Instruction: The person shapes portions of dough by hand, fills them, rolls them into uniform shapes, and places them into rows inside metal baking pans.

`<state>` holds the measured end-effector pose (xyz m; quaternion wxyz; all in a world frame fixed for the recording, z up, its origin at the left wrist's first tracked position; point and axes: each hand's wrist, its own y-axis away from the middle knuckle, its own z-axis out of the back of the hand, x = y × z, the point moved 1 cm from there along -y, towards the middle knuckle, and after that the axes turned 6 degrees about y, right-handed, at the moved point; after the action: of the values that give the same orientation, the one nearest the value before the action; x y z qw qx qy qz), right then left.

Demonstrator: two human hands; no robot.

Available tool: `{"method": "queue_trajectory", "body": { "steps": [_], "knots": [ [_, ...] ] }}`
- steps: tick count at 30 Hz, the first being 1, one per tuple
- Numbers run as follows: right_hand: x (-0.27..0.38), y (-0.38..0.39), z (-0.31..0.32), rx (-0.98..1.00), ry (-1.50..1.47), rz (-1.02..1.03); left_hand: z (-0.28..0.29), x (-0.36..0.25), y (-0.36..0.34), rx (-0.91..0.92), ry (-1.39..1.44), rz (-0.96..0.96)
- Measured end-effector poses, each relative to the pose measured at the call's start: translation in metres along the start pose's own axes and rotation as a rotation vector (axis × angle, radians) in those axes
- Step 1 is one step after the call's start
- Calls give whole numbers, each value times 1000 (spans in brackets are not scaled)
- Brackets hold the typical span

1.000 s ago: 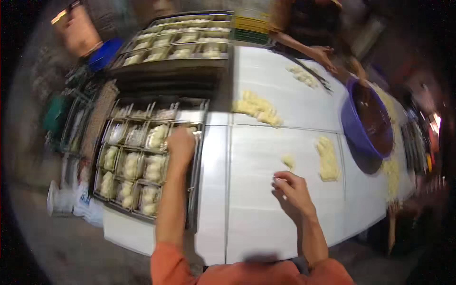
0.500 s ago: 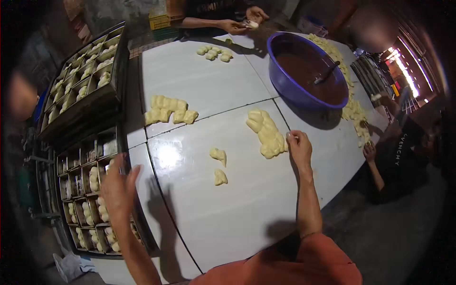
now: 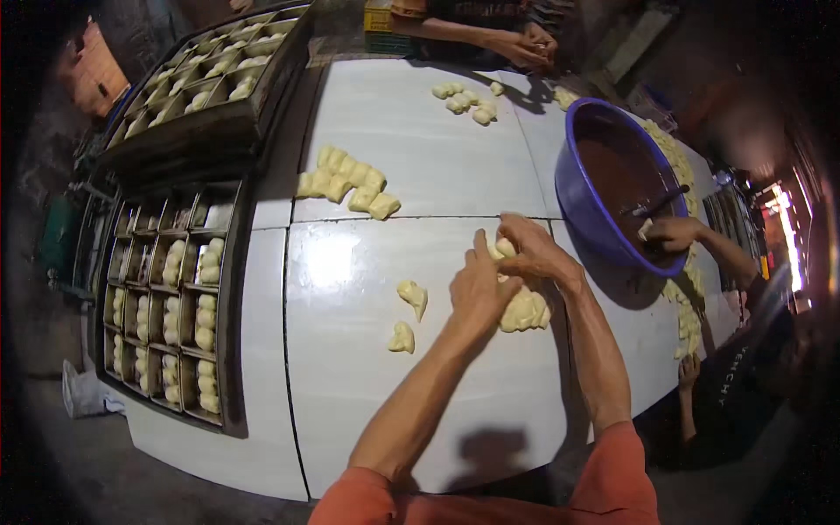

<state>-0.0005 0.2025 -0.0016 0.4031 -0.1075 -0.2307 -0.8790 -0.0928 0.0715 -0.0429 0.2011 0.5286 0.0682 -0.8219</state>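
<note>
A lump of pale yellow dough (image 3: 527, 312) with a bumpy surface lies on the white tabletop, partly covered by my hands. My right hand (image 3: 535, 251) curves over its far part, fingers bent around it. Close against it on the left is my left hand (image 3: 479, 284), its fingers stretched forward and its thumb toward the right hand. The contact between its fingertips and the dough is partly hidden. Two small loose dough pieces, one (image 3: 413, 298) with a drawn-out tip and another (image 3: 402, 338) below it, lie left of my left forearm.
Divided metal trays (image 3: 229, 289) with dough balls stand at the left, another tray (image 3: 188, 131) beyond. Dough pieces (image 3: 348, 182) sit in rows. A purple basin (image 3: 569, 179) holds brown filling; a co-worker's hand (image 3: 674, 233) reaches into it. Another person's hands (image 3: 531, 48) work at the far edge.
My left hand has come from above the left tray to the dough lump. My right hand has shifted from the lump's right edge onto its far part. A co-worker's hand has entered the basin.
</note>
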Motion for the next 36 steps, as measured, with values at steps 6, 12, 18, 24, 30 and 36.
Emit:
{"method": "queue_trajectory", "body": {
  "steps": [6, 12, 18, 24, 30, 36],
  "knots": [
    [-5, 0, 8, -224, -19, 131, -37, -5, -5, -89, -53, 12],
    [1, 4, 79, -569, -191, 199, -37, -6, -7, -53, -121, 55],
    [56, 45, 175, -820, -659, 295, -33, -9, -1, -33, -107, -37],
    [157, 88, 98, -287, -610, 171, 79, 10, 81, 97, 1136, 283],
    [231, 93, -77, 304, -998, 143, 193, 58, 214, -56, 917, 279],
    [269, 109, -149, 159, -593, 300, 221, 107, 306, -519, 695, 490]
  ]
}}
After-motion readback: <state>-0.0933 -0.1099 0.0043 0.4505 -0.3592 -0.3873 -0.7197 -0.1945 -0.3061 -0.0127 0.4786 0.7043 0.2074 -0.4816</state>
